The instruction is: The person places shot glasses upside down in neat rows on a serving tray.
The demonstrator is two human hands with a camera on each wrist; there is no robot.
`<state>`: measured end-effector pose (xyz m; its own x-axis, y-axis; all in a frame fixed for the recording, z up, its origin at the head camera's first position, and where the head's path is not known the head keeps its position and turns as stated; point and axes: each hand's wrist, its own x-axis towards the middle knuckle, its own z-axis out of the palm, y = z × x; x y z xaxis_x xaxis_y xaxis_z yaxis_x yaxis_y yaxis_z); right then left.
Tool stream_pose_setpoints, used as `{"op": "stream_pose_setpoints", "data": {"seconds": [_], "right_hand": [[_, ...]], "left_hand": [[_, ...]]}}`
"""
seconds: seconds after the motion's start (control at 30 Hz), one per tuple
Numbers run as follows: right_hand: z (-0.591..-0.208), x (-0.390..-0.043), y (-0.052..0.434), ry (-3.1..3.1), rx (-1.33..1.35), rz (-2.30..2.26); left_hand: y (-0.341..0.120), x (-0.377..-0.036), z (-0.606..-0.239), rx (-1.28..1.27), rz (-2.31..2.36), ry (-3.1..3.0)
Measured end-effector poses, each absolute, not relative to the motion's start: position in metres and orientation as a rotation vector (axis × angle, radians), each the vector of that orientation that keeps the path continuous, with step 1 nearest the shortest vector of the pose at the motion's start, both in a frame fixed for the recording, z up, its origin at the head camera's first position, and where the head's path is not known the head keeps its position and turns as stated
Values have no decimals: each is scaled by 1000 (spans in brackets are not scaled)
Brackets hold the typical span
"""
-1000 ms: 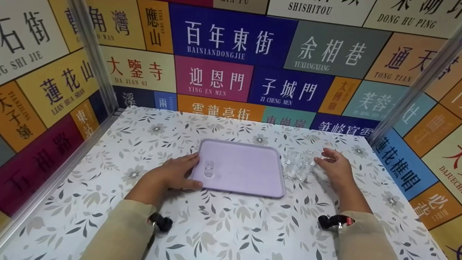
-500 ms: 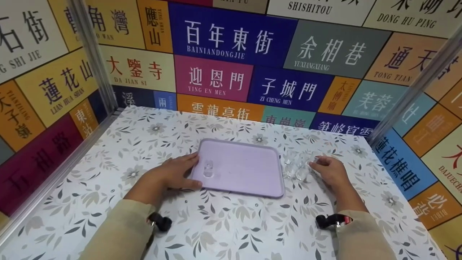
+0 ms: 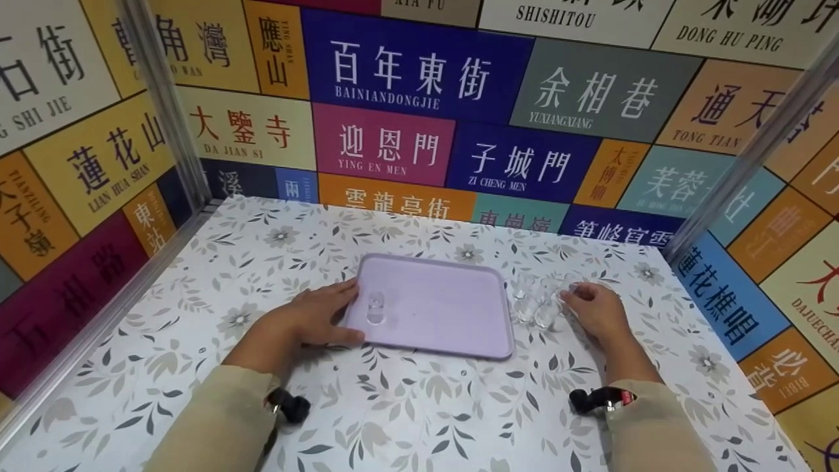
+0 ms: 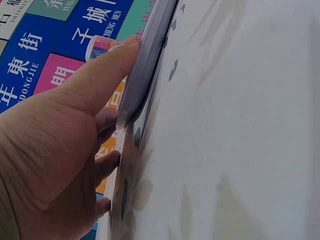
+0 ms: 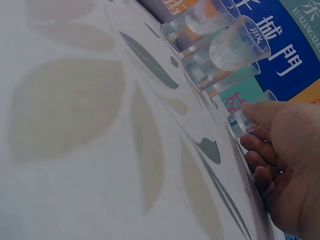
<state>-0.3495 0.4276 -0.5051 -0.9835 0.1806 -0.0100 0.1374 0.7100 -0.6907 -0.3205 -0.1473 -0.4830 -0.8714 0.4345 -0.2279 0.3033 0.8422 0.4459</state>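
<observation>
Tray [image 3: 446, 305]: a lavender, shallow rectangle with rounded corners and a raised rim, lying flat on the table near its middle, between the two hands.
Left hand [image 3: 318, 314]: spread, thumb and fingers well apart along the tray's left end; the thumb touches the rim near the front corner — it rests against the tray, not wrapped round it.
Tumbler on the tray [image 3: 376, 308]: small, clear and cylindrical, standing near the left end.
Right hand [image 3: 596, 311]: nearly closed at the tips, thumb and finger pinching one small clear tumbler [image 5: 241, 125], the other fingers curled loosely below.
Cluster of tumblers [image 3: 534, 305]: clear, thick-based, grouped upright just beside the tray's right end — their exact number is hard to tell.
Table [image 3: 406, 419]: white, printed with grey and beige leaves and flowers.
Walls [image 3: 419, 59]: multicoloured panels bearing Chinese characters and Latin lettering.
Sleeves [image 3: 213, 419]: beige, on both arms.
</observation>
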Motion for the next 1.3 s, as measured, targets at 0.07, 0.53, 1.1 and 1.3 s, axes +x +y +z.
{"op": "stream_pose_setpoints", "data": {"seconds": [0.07,0.53,1.1,1.3], "right_hand": [[-504,-349,427,-2829,-292,1174],[-482,-342,417,-2603,-452,1414],[-452,-338,380,-2536,-314,1377],[-446,-340,355,-2545,-271,1398]], "left_hand": [[-147,-320,-483,559,579,2700],[-146,-321,-483,532,574,2696],[-147,-318,-483,548,602,2698],[-147,-318,-481,538,604,2694]]}}
